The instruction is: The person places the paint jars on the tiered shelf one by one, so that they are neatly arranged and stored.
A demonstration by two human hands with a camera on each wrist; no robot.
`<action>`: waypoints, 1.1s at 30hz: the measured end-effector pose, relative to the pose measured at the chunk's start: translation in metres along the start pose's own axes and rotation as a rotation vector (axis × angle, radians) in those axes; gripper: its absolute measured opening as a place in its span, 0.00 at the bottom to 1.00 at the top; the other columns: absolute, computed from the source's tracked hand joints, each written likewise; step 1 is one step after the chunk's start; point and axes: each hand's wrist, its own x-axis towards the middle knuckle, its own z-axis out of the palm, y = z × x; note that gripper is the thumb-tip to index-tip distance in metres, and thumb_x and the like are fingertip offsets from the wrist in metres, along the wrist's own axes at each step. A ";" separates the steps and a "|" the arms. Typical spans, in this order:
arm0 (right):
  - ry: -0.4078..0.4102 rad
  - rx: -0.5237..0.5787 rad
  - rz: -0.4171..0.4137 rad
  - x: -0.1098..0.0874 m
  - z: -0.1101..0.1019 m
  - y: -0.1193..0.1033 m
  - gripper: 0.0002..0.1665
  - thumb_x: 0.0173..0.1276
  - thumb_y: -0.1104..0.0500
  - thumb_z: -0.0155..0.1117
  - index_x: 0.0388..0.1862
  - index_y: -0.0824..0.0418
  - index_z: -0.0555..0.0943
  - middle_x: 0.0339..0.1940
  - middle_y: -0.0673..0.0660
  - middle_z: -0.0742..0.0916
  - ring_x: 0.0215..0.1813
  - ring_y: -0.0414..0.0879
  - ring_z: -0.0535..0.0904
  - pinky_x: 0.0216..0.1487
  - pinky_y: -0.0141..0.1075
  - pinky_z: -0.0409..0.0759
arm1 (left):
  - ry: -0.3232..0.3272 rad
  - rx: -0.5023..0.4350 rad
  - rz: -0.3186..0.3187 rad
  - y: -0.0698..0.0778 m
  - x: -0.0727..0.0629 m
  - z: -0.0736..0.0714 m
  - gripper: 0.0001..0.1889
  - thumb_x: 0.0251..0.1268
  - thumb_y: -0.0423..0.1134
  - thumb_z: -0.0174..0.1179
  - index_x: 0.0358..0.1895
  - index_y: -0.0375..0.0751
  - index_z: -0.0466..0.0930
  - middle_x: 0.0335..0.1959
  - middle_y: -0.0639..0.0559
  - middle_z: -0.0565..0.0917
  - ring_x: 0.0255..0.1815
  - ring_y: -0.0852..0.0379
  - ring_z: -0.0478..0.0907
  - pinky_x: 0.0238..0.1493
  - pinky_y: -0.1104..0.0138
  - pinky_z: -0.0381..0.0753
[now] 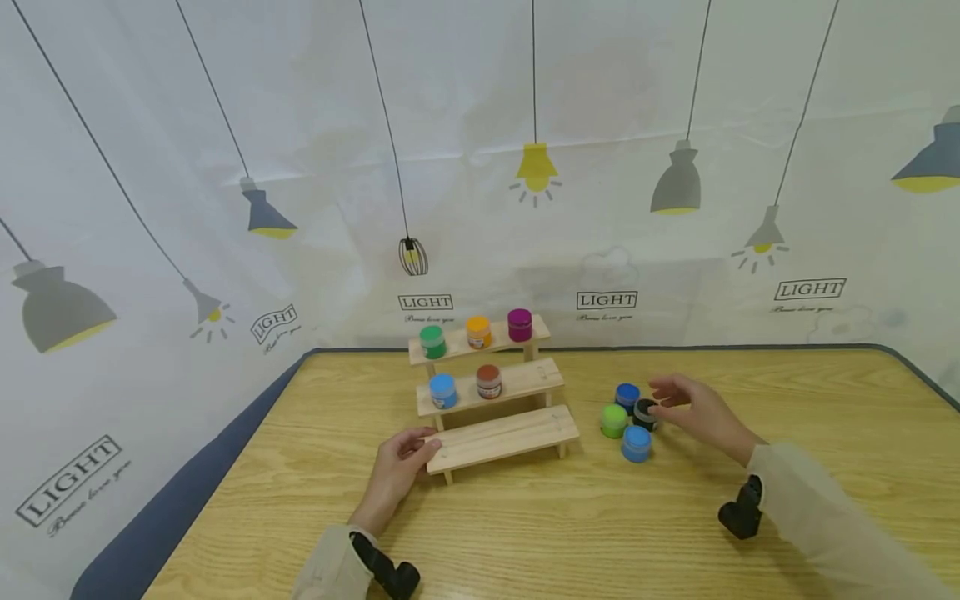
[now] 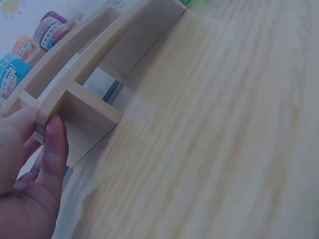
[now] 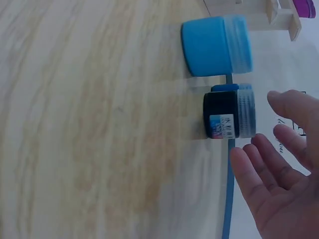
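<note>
My left hand (image 1: 399, 465) pinches the left end of the lowest board of a three-tier wooden stand (image 1: 502, 439), thumb above and fingers beneath, as the left wrist view shows. Green (image 1: 432, 342), orange (image 1: 478, 333) and purple (image 1: 520, 326) paint jars stand on the top tier; light blue (image 1: 443, 392) and brown (image 1: 489, 382) ones on the middle tier. My right hand (image 1: 693, 407) is beside a black paint jar (image 3: 222, 114), fingers spread and holding nothing. Around that jar stand dark blue (image 1: 627, 397), lime green (image 1: 613, 421) and blue (image 1: 637, 444) jars.
Everything sits on a wood-grain table (image 1: 570, 533) with a dark blue edge. Behind it hangs a pale wall covering (image 1: 480, 208) printed with lamps. A black wrist camera (image 1: 742, 508) is strapped to the right sleeve, another (image 1: 386, 568) to the left.
</note>
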 end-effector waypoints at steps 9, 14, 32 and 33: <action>-0.059 0.029 0.030 0.004 0.010 0.015 0.31 0.59 0.56 0.63 0.55 0.74 0.67 0.49 0.70 0.75 0.49 0.62 0.72 0.46 0.46 0.73 | 0.005 -0.001 0.002 0.001 0.000 0.000 0.16 0.57 0.39 0.59 0.46 0.34 0.77 0.28 0.50 0.77 0.23 0.59 0.72 0.25 0.69 0.73; -0.061 0.020 0.003 0.006 0.015 0.018 0.30 0.58 0.60 0.63 0.55 0.75 0.67 0.48 0.69 0.76 0.49 0.61 0.72 0.47 0.46 0.72 | 0.005 -0.005 -0.003 0.001 -0.001 0.000 0.16 0.57 0.39 0.59 0.46 0.34 0.77 0.28 0.50 0.77 0.23 0.59 0.72 0.25 0.69 0.73; -0.068 -0.004 0.016 0.004 0.013 0.013 0.25 0.58 0.61 0.63 0.52 0.73 0.70 0.44 0.65 0.77 0.47 0.59 0.73 0.46 0.46 0.72 | 0.006 0.009 0.003 0.001 -0.002 0.000 0.16 0.58 0.39 0.59 0.47 0.34 0.77 0.27 0.50 0.77 0.23 0.59 0.71 0.25 0.69 0.73; -0.068 -0.009 0.013 0.003 0.012 0.012 0.25 0.58 0.61 0.63 0.51 0.72 0.70 0.44 0.65 0.78 0.47 0.59 0.73 0.47 0.46 0.72 | 0.006 0.009 0.003 0.001 -0.002 0.000 0.16 0.58 0.39 0.59 0.47 0.34 0.77 0.27 0.50 0.77 0.23 0.59 0.71 0.25 0.69 0.73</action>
